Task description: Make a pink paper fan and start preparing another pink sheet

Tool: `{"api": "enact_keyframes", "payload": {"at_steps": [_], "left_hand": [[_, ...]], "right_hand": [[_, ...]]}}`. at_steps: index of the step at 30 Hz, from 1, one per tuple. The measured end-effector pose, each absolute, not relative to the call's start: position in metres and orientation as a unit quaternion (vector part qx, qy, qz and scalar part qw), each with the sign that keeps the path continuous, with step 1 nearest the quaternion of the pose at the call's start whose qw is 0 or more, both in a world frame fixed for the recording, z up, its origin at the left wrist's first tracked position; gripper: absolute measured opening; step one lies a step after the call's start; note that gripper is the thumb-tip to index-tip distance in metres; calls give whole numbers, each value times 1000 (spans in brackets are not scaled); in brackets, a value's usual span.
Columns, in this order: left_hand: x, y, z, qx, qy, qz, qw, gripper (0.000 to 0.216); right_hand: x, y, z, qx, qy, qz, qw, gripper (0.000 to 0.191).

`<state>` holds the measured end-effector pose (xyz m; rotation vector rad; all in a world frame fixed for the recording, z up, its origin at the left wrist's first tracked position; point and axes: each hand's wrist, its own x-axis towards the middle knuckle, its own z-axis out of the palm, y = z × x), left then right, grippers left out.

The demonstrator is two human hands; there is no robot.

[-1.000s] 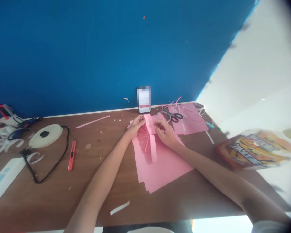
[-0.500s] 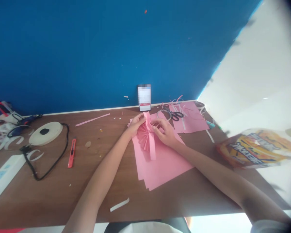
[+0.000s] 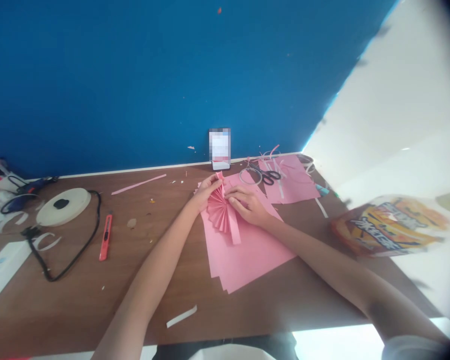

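A pleated pink paper fan is held upright over a stack of pink paper sheets. My left hand grips the fan's upper left edge between thumb and fingers. On its other side, my right hand pinches the fan near the centre where the folds meet, fingertips pressed together. A flat, unspread strip of the folded paper hangs down at the fan's right side. The pleats spread out to the left and downward. My fingers partly cover the top folds.
Black-handled scissors and paper strips lie by another pink sheet. A phone leans against the blue wall. Leftward are a red box cutter, a white round reel and a power strip. A snack bag stands right.
My right hand has closed in, its fingers now pinching the centre of the fan. The pleats face me more openly, and the view has shifted slightly.
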<state>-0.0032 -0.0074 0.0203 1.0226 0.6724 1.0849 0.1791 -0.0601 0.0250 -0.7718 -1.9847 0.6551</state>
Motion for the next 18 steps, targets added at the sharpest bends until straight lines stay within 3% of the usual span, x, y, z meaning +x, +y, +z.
{"api": "enact_keyframes", "payload": {"at_steps": [5,11,18], "left_hand": [[-3,-8,19,471,299,494,667,32],[-2,-8,18,482,312,510,641,40],[0,-9,17,517,306,508,617,42]], "right_hand": [[178,-51,20,-348,-737,376,441,14],[179,-37,18,-358,-652,543,390,27],[178,-40,33,-376,-631,597,322,33]]}}
